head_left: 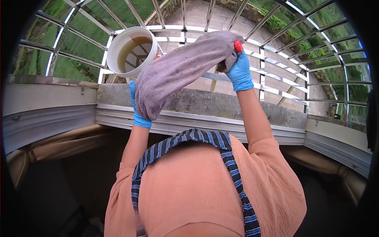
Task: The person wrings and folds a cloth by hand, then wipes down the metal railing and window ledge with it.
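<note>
A greyish-purple towel stretches between my hands above the window sill, hanging in loose folds. My right hand, in a blue glove, grips its upper right end. A small bright red patch shows at the fingertips there; what it is I cannot make out. My left hand, also blue-gloved, holds the lower left end, with most of its fingers hidden behind the fabric. Just beyond that end stands a white bucket with brownish water inside, its right side partly covered by the towel.
A metal bar cage encloses the space outside the window. Between it and me run a concrete ledge and the aluminium window track. Paving and grass lie below, beyond the bars. Brown curtains hang at the sides.
</note>
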`<action>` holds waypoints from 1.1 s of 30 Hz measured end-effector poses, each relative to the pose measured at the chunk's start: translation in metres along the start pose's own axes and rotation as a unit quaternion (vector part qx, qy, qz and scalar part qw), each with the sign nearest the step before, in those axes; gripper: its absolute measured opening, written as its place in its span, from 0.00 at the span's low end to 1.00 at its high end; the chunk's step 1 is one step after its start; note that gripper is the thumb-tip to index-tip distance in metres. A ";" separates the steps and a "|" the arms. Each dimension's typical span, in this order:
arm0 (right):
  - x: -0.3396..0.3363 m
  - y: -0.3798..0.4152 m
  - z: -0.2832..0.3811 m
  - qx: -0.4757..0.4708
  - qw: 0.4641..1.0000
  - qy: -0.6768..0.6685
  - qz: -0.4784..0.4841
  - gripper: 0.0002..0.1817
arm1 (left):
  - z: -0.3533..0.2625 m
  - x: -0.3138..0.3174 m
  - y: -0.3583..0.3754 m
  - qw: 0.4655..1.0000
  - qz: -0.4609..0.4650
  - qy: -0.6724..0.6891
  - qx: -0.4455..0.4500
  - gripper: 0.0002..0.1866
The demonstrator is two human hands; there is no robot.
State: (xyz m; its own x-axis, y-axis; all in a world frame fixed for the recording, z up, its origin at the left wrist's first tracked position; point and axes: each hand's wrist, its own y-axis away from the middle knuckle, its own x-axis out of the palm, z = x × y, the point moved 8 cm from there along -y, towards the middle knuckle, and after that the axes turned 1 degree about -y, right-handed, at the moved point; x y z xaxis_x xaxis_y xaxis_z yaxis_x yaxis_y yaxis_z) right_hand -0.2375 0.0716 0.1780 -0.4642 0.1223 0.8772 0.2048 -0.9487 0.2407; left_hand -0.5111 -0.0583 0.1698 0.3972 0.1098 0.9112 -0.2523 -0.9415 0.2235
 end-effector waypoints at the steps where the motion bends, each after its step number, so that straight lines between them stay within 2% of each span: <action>1: -0.027 0.001 -0.010 0.011 1.000 0.006 -0.022 0.21 | -0.006 -0.007 0.003 0.998 -0.054 -0.012 0.029 0.40; 3: -0.046 0.014 -0.024 0.040 0.998 -0.011 -0.052 0.21 | -0.002 -0.009 0.011 0.999 -0.047 0.002 0.019 0.38; 5: -0.054 0.036 -0.028 0.104 0.991 0.059 -0.058 0.22 | 0.004 -0.001 0.017 0.999 -0.027 0.039 0.009 0.34; 6: -0.062 0.045 -0.028 0.138 0.984 0.092 -0.060 0.23 | 0.004 -0.001 0.020 0.999 -0.026 0.013 0.020 0.34; 8: -0.067 0.050 -0.016 0.124 0.972 0.200 -0.013 0.25 | 0.001 0.002 0.018 0.998 -0.020 -0.043 0.046 0.34; 9: -0.055 0.057 -0.010 0.116 0.959 0.259 0.013 0.25 | -0.016 -0.009 0.025 0.928 -0.157 -0.319 0.112 0.32; 10: -0.051 0.063 -0.006 0.107 0.942 0.315 0.041 0.25 | -0.010 0.000 0.026 0.961 -0.103 -0.237 0.097 0.32; 11: -0.096 0.048 -0.001 0.066 0.857 0.509 0.055 0.22 | -0.007 0.013 0.027 0.984 -0.049 -0.152 0.079 0.32; 12: -0.112 0.044 -0.001 0.076 0.776 0.625 0.050 0.21 | -0.005 0.027 0.030 0.996 0.006 -0.065 0.061 0.32; 14: -0.129 0.039 -0.004 0.090 0.567 0.818 0.039 0.20 | -0.003 0.027 0.041 0.999 -0.030 -0.034 0.023 0.34; 15: -0.121 0.038 -0.003 -0.024 0.480 0.877 0.012 0.15 | -0.003 0.018 0.047 0.998 -0.058 -0.020 0.011 0.34; 18: -0.084 0.032 -0.009 -0.110 0.323 0.940 -0.007 0.15 | 0.003 0.001 0.055 0.993 -0.119 0.004 -0.019 0.35; 21: -0.065 0.023 -0.034 -0.108 0.311 0.944 0.011 0.12 | 0.013 0.015 0.052 0.990 -0.134 -0.013 -0.040 0.33; 24: -0.036 0.027 -0.060 -0.158 0.307 0.938 0.008 0.13 | 0.019 0.028 0.031 0.990 -0.133 -0.002 -0.057 0.33; 26: -0.047 0.021 -0.098 0.044 0.320 0.942 0.091 0.19 | 0.022 0.028 0.020 0.985 -0.152 -0.033 -0.076 0.32; 28: -0.070 0.020 -0.139 0.258 0.337 0.889 0.170 0.22 | 0.027 0.029 0.010 0.977 -0.168 -0.073 -0.112 0.32; 31: -0.160 -0.017 -0.212 0.322 0.529 0.749 0.236 0.27 | 0.047 0.015 -0.004 0.959 -0.147 -0.176 -0.167 0.28; 33: -0.156 -0.025 -0.232 0.349 0.740 0.517 0.252 0.22 | 0.059 0.007 -0.010 0.944 -0.141 -0.233 -0.184 0.25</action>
State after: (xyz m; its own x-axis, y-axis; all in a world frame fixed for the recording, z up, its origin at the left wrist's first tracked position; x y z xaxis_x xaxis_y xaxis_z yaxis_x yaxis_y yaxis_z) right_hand -0.3698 0.0087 -0.0614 -0.5142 -0.8264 0.2295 0.8047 -0.3722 0.4626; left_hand -0.4541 -0.0668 0.1531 0.8184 0.1060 0.5648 -0.3342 -0.7118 0.6178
